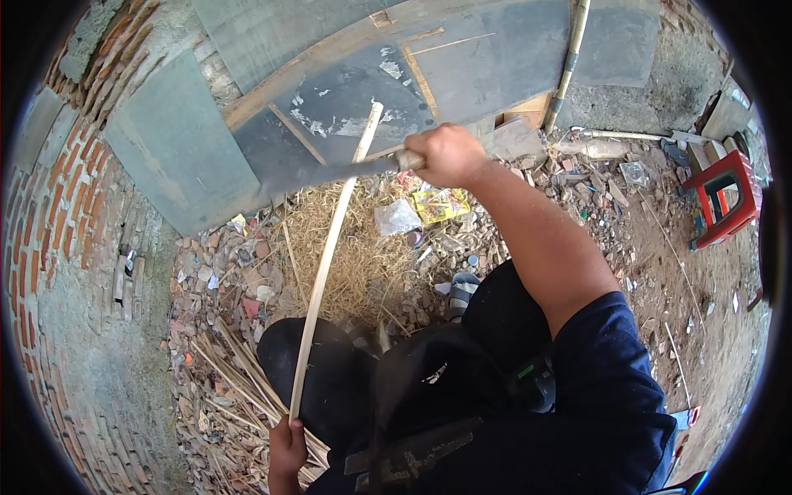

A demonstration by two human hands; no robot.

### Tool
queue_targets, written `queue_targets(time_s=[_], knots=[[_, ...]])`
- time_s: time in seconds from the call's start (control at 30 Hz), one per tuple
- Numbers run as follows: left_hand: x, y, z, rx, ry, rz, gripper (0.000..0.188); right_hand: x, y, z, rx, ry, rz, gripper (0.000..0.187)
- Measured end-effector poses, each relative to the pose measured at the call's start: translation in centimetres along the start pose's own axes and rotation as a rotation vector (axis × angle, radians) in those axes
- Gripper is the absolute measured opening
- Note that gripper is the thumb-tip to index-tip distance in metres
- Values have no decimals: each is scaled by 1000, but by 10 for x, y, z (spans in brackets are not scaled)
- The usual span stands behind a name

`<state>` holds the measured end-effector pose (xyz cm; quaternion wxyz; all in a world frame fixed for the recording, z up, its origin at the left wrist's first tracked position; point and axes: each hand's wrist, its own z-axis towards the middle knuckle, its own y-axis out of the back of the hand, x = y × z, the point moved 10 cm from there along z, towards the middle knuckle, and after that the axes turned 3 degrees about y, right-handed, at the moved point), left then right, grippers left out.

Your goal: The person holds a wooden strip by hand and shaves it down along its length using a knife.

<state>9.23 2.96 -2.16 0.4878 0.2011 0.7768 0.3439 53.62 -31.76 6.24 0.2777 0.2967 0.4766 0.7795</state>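
My left hand (287, 450) is closed round the low end of a long pale strip that looks like bamboo (328, 247). The strip slants up and away from me, past my left knee. My right hand (450, 155) grips the handle of a machete (346, 171). Its blade points left, smeared by motion, and crosses the strip below its far end. Whether the edge touches the strip I cannot tell. Beneath them lies a heap of thin shavings (359, 256). More long strips (247, 375) lie on the ground beside my left leg.
Dark boards (346, 91) lean along the far side, with a bamboo pole (569, 66) upright among them. A brick wall (58, 223) stands at left. Rubble, a yellow wrapper (441, 205) and a clear plastic bag (397, 217) litter the ground. A red stool (730, 202) is at right.
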Motion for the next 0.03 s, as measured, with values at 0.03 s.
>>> queue_targets(time_s=[0.03], knots=[[-4, 1, 0, 5, 10, 22, 51, 14, -2, 3, 28, 88, -9, 22]])
